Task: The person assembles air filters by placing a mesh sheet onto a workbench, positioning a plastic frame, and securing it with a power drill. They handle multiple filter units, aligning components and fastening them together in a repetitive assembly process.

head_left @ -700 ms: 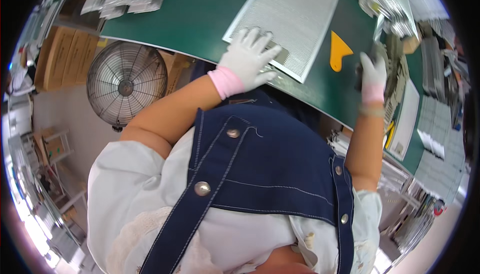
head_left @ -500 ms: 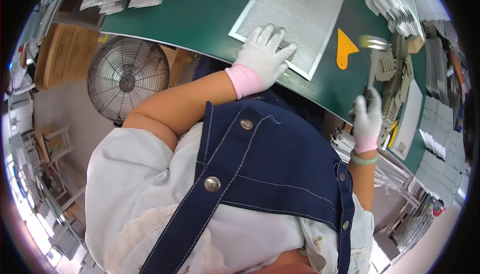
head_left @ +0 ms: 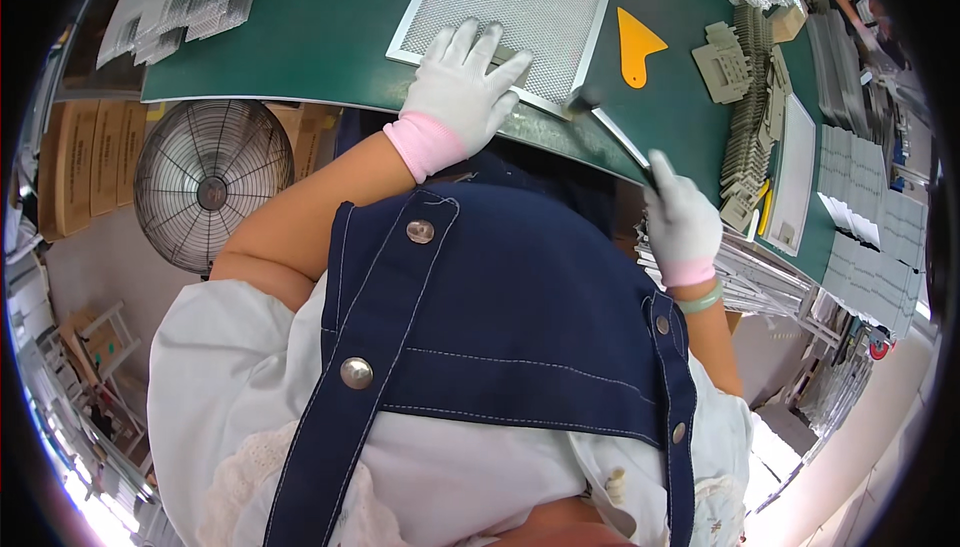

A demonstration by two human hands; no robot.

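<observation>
A metal mesh filter panel (head_left: 530,2) with a pale frame lies on the green table, its near edge close to the table's front edge. My left hand (head_left: 455,97), in a white glove with a pink cuff, rests on the panel's near left part, fingers spread. Beside its fingertips a small grey piece (head_left: 512,59) shows on the panel, partly covered by the hand. My gloved right hand (head_left: 685,225) is closed around the handle of a hammer (head_left: 620,137) with a metal shaft. The blurred hammer head is at the panel's near right corner; whether it touches, I cannot tell.
A yellow scraper (head_left: 635,47) lies right of the panel. Grey plastic pieces (head_left: 722,62) are stacked farther right, near another framed panel (head_left: 795,177). Mesh sheets (head_left: 185,2) are piled at the far left. A floor fan (head_left: 212,192) stands left of the table.
The hammer has swung down and left from its raised place at the right to the panel's near corner. My left hand stays on the panel; the whole view has shifted.
</observation>
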